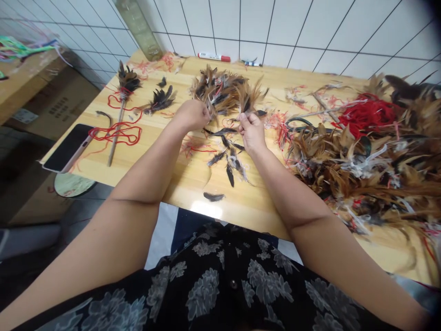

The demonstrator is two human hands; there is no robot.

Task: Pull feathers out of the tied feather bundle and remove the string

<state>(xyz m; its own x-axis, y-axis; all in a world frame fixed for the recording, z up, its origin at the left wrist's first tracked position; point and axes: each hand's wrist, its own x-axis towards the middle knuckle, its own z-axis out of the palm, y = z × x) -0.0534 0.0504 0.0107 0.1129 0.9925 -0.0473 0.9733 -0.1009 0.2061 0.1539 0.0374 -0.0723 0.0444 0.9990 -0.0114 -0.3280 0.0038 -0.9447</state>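
Between the thumb and fingers of my right hand (252, 131) is a small bunch of brown feathers (248, 95), its tips pointing up and away from me. My left hand (195, 115) is closed at the near left edge of a feather pile (220, 87); what its fingers pinch is hidden. Several loose dark feathers (230, 158) lie on the wooden table (186, 184) between my forearms. Off to the left rests a thin stick (117, 133) with dark feathers (128, 80) at its far end and loops of red string (120, 134) across it.
A large heap of brown feathers (330, 161) covers the right side, with a tangle of red string (370, 115) behind it. A phone (67, 147) lies at the left edge. A red-capped marker (213, 57) sits by the tiled wall (255, 23).
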